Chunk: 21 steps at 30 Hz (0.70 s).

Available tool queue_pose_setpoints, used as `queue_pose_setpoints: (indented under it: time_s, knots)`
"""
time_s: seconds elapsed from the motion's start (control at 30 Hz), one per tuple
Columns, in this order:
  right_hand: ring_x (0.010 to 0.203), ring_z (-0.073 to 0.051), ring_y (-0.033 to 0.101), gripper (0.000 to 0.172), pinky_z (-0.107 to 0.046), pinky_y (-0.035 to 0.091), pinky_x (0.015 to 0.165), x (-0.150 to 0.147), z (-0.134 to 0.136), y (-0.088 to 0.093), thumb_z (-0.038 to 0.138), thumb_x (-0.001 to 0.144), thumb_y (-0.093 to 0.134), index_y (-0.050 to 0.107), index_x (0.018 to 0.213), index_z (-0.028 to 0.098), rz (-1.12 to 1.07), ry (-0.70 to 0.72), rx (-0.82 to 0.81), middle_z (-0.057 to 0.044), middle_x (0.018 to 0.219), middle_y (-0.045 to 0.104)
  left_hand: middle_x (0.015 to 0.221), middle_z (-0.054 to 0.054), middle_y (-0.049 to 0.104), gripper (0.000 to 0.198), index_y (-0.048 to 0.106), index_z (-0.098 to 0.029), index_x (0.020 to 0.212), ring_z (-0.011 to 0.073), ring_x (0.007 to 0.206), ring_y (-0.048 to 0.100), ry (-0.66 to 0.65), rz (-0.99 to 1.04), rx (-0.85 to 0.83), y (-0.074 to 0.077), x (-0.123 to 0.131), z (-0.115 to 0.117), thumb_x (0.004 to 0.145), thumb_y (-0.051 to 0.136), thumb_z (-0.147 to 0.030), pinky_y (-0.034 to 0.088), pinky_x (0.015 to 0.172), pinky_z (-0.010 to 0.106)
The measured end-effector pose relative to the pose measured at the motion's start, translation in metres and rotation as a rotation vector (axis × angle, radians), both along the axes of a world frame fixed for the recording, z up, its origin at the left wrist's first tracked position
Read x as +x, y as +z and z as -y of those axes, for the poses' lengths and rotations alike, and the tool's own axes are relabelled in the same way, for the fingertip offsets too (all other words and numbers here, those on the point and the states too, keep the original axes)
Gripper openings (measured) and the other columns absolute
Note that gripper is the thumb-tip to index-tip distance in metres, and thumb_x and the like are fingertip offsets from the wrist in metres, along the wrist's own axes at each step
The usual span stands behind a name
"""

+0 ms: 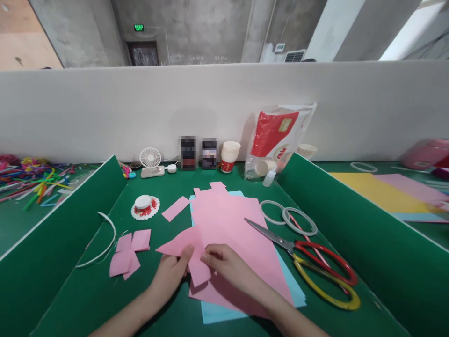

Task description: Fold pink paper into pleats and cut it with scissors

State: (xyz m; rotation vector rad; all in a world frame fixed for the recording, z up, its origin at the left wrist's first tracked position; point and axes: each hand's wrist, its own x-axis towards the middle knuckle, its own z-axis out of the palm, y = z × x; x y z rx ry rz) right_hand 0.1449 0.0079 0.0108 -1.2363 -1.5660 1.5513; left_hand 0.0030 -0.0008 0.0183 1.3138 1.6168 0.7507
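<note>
My left hand (172,271) and my right hand (224,263) meet over a small pink paper piece (189,255) at the near middle of the green table. Both hands pinch this piece, fingers closed on its lower part. It lies on a large pink sheet (231,229), which rests on a light blue sheet (217,313). Scissors (308,255) with red and yellow handles lie on the sheets just right of my right hand, blades pointing left and away.
Pink paper scraps (130,252) and a white curved strip (105,243) lie at the left. Two white rings (289,217) sit beyond the scissors. A paper-cup hat (145,207), small fan (150,161), paper cup (229,157) and plastic bag (277,138) stand further back. Green dividers (336,220) flank both sides.
</note>
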Motion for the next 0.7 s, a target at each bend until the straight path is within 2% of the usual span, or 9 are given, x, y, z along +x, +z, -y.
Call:
queue_pose_setpoints:
  time_s: [0.13,0.27,0.47,0.57,0.7]
  knots:
    - [0.047,-0.008,0.027,0.028,-0.022,0.021,0.046,-0.0005,0.0007,0.0002,0.024,0.074,0.044,0.033,0.049,0.019,0.007,-0.037,0.008,0.007,0.049,0.027,0.036,-0.005,0.038,0.041,0.035,-0.022,0.035,0.0130,0.041,0.040,-0.013,0.000,0.008,0.0033,-0.0008,-0.0004,0.062,0.048,-0.051,0.036,0.050,0.026]
    - [0.046,-0.008,0.030,0.026,-0.022,0.022,0.046,-0.0009,0.0008,-0.0014,0.025,0.074,0.045,0.037,0.050,0.018,-0.001,-0.037,0.004,0.007,0.048,0.030,0.036,-0.005,0.040,0.038,0.037,-0.022,0.035,0.0131,0.040,0.041,-0.028,0.006,-0.002,0.0050,-0.0012,-0.0029,0.058,0.053,-0.047,0.036,0.046,0.025]
    - [0.041,-0.009,0.047,0.026,-0.020,0.031,0.044,-0.0026,0.0017,-0.0043,0.028,0.074,0.043,0.033,0.052,0.019,-0.071,0.008,-0.077,0.009,0.047,0.030,0.034,-0.004,0.040,0.042,0.037,-0.022,0.032,0.0134,0.039,0.042,-0.017,-0.005,0.001,0.0022,-0.0010,-0.0059,0.060,0.046,-0.051,0.036,0.047,0.026]
    - [0.044,-0.013,0.055,0.024,-0.022,0.038,0.047,-0.0038,0.0017,-0.0058,0.029,0.075,0.043,0.036,0.054,0.019,-0.095,0.003,-0.109,0.008,0.043,0.037,0.034,-0.004,0.040,0.042,0.037,-0.022,0.032,0.0135,0.038,0.042,-0.014,-0.010,0.002,0.0010,-0.0014,-0.0070,0.060,0.046,-0.052,0.036,0.047,0.026]
    - [0.046,-0.013,0.057,0.020,-0.023,0.041,0.051,-0.0034,0.0016,-0.0047,0.025,0.075,0.042,0.040,0.057,0.018,-0.115,0.018,-0.129,0.007,0.041,0.046,0.033,-0.004,0.040,0.041,0.037,-0.022,0.032,0.0131,0.038,0.042,-0.007,-0.009,0.016,-0.0014,-0.0035,-0.0073,0.061,0.045,-0.050,0.035,0.047,0.026]
